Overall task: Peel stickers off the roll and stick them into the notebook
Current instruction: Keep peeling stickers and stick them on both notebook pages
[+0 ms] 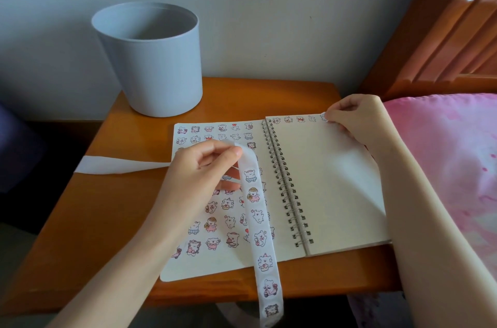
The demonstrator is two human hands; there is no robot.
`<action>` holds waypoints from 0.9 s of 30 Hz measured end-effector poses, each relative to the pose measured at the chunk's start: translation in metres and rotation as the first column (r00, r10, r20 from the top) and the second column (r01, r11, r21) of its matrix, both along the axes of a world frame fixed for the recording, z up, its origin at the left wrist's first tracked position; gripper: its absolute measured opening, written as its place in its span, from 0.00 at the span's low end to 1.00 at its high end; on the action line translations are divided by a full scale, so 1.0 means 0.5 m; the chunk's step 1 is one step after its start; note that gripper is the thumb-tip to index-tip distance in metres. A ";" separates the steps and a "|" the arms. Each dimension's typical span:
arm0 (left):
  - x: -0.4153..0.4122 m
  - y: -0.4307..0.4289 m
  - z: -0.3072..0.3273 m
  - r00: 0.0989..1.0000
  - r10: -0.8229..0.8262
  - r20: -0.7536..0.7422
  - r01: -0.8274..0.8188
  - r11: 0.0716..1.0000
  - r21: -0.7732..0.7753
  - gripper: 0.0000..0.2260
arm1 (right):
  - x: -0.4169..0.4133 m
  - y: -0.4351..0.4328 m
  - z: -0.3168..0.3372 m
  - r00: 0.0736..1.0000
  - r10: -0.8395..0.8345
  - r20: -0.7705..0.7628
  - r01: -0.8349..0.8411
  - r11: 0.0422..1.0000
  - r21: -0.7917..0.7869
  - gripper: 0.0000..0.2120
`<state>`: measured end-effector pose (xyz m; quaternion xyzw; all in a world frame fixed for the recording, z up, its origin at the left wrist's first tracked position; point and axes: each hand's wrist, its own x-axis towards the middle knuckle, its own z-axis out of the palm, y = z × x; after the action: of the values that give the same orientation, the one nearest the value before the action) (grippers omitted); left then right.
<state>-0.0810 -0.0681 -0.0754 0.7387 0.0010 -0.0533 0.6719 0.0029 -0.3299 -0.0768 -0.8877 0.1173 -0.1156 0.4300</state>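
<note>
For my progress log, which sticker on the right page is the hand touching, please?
The rightmost sticker, at the corner under the right hand; the other four lie uncovered.

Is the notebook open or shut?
Open. The notebook lies flat on the table, both pages showing either side of the spiral; stickers cover its left side.

I see the white spiral-bound notebook (322,180) lying open beneath both hands. The white paper strip of bear stickers (258,220) dangles from the left hand (199,174), with one small sticker (324,117) pinched by the right hand (352,118).
</note>
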 end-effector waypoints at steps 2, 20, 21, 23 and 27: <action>0.000 0.000 0.000 1.000 0.000 0.001 0.000 1.000 0.000 0.04 | 0.002 -0.001 -0.002 1.000 -0.010 0.007 0.010 0.999 -0.033 0.01; 0.002 0.001 -0.004 1.000 -0.001 0.015 0.001 1.000 0.013 0.04 | 0.013 -0.012 -0.020 0.993 -0.096 0.071 0.102 0.992 -0.077 0.05; 0.002 0.001 -0.004 1.000 -0.001 0.015 0.001 1.000 0.015 0.04 | 0.012 -0.013 -0.021 0.992 -0.094 0.081 0.101 0.991 -0.085 0.04; 0.003 0.000 -0.005 1.000 -0.003 0.015 0.003 1.000 0.014 0.04 | 0.009 -0.011 -0.021 0.992 -0.085 0.094 0.092 0.993 -0.073 0.02; 0.003 0.000 -0.005 1.000 -0.003 0.018 0.003 1.000 0.017 0.04 | 0.008 -0.002 -0.019 0.991 -0.091 0.102 0.100 0.991 -0.092 0.07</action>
<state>-0.0795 -0.0681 -0.0781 0.7448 -0.0058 -0.0476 0.6656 0.0071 -0.3307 -0.0865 -0.8941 0.1328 -0.1847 0.3859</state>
